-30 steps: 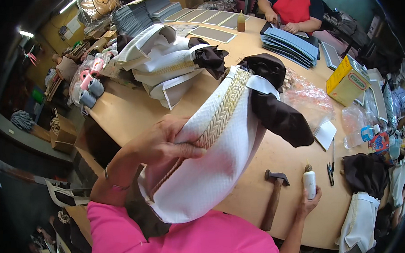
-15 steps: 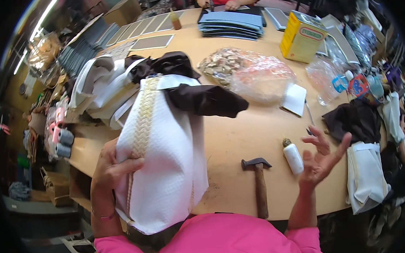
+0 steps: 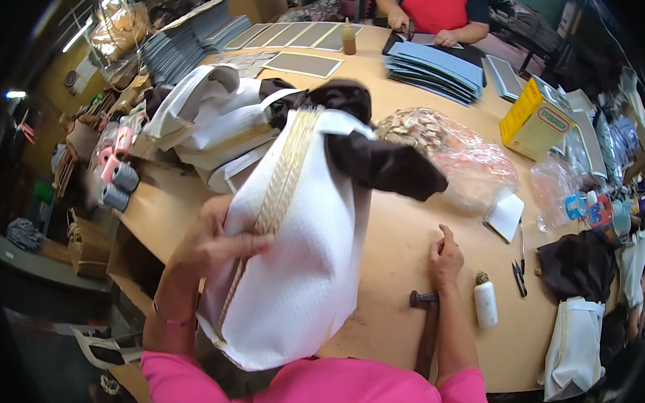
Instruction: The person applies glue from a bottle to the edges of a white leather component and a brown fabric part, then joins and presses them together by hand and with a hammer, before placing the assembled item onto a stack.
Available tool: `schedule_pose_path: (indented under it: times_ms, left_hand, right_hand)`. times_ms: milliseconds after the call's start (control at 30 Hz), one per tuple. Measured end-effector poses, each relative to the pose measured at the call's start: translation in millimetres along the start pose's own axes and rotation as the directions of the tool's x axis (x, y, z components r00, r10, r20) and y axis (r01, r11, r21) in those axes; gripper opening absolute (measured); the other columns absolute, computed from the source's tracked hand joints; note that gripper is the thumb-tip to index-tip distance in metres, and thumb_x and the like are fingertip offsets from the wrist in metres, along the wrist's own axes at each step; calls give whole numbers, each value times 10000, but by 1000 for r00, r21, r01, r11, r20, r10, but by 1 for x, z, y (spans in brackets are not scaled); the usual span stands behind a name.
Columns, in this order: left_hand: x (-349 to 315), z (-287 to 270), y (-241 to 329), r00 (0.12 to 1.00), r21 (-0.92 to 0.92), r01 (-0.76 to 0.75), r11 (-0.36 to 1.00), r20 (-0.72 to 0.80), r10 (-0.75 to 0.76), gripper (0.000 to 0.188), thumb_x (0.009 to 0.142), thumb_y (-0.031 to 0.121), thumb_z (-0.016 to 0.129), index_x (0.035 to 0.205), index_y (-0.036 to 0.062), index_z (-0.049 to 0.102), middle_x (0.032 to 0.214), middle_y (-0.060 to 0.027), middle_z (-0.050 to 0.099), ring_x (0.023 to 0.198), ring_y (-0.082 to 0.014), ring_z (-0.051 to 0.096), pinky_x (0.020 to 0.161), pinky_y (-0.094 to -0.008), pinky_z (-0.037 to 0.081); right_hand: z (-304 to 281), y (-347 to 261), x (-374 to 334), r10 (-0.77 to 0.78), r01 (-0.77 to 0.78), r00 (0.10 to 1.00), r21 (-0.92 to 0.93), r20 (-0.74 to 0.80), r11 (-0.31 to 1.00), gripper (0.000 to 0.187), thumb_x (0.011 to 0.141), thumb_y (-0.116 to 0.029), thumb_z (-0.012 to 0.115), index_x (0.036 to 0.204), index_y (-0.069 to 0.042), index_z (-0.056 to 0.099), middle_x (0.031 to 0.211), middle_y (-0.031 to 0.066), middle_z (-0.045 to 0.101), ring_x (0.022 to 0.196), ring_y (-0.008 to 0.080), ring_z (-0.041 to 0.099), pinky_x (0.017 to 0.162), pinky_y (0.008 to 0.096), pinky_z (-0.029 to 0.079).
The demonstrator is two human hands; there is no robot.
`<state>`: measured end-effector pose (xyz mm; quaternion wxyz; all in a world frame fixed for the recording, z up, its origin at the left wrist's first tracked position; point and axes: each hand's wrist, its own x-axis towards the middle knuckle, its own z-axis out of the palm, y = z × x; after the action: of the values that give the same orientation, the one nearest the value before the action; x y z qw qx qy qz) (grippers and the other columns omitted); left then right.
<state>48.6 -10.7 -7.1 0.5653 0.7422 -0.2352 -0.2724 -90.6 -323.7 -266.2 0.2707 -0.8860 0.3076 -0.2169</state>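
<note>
My left hand (image 3: pixel 211 240) grips a white textured bag piece (image 3: pixel 303 253), thumb across its front and fingers behind. A braided cream trim strip (image 3: pixel 281 185) runs down the piece. Dark brown lining fabric (image 3: pixel 390 165) spills from its top. My right hand (image 3: pixel 446 259) is over the table with nothing visible in it, index finger stretched out and the others bent. Beside that forearm lies a hammer (image 3: pixel 426 335), partly hidden by it. A white squeeze bottle (image 3: pixel 485 304) stands to the right, then small black thread snips (image 3: pixel 519 279) and a pen (image 3: pixel 521 241).
More white bag pieces (image 3: pixel 220 126) lie behind my left hand. A plastic bag (image 3: pixel 474 168), a notepad (image 3: pixel 503 216) and a yellow tin (image 3: pixel 537 119) are at the right. Another person (image 3: pixel 436 9) works across the table (image 3: pixel 386 234) by stacked blue-grey panels (image 3: pixel 432 72).
My right hand has moved left over the table near the hammer, its spread fingers now partly bent. The view has shifted; my left hand still holds the white bag piece.
</note>
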Motion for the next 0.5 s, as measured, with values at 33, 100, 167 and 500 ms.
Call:
schedule_pose_path:
  times_ms: [33,100,167,500]
  left_hand:
    - [2,-3,3,999,-34,-2,999,-39,1,371,627,29,663,979,-30,561,870,-41,605,738,-86,551,663,-208,433]
    - [11,-8,12,995,-97,-31,995,-101,21,368,629,38,663,976,-27,562,852,-30,602,713,-77,543,632,-193,428]
    - [19,-10,16,986,-123,-100,987,-144,82,343,635,62,666,957,-8,569,786,5,578,646,-47,504,562,-165,396]
    - [40,-15,2,991,-85,-115,990,-76,109,248,718,55,629,939,-27,552,787,-11,571,683,-54,510,608,-172,406]
  right_hand:
    - [4,2,0,-55,55,998,-11,-32,998,388,688,-62,550,1071,-71,495,617,68,509,586,235,511,585,362,408]
    - [8,6,4,-161,156,980,-43,-120,987,334,676,-55,553,1008,-66,521,647,65,507,620,226,499,617,354,394]
    - [5,7,3,-171,166,981,-56,-89,985,311,669,-50,556,978,-65,529,670,62,499,645,222,489,642,349,380]
    - [-28,-39,9,103,-14,988,604,-114,797,306,768,-30,516,1073,-29,511,744,8,515,635,67,443,544,202,364]
